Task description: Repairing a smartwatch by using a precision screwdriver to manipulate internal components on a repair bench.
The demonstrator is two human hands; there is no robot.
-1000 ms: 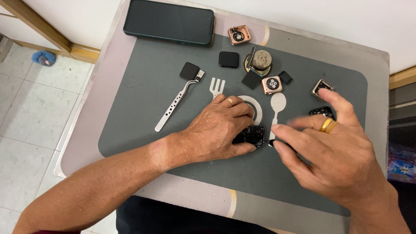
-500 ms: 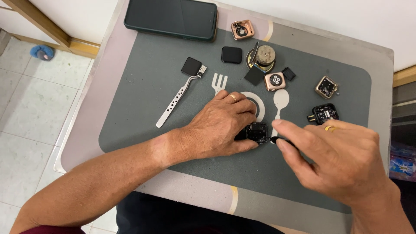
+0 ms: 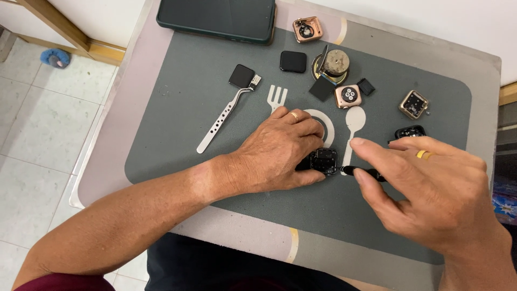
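My left hand (image 3: 280,151) presses down on a small black opened watch case (image 3: 323,160) in the middle of a grey placemat (image 3: 177,108), gripping it between thumb and fingers. My right hand (image 3: 425,188) holds a thin black tool (image 3: 363,172) between thumb and forefinger; its tip touches the right side of the case. A gold ring sits on each hand.
Around the mat lie silver tweezers (image 3: 221,121), a black square screen (image 3: 242,76), a second screen (image 3: 293,61), rose-gold watch cases (image 3: 307,29) (image 3: 347,96), a round tin (image 3: 334,63), a gold case (image 3: 413,104), a black case (image 3: 410,131) and a dark phone (image 3: 218,17).
My right hand has drawn in from the right side of the mat and brought the black tool to the case. My left hand has kept its hold on the case.
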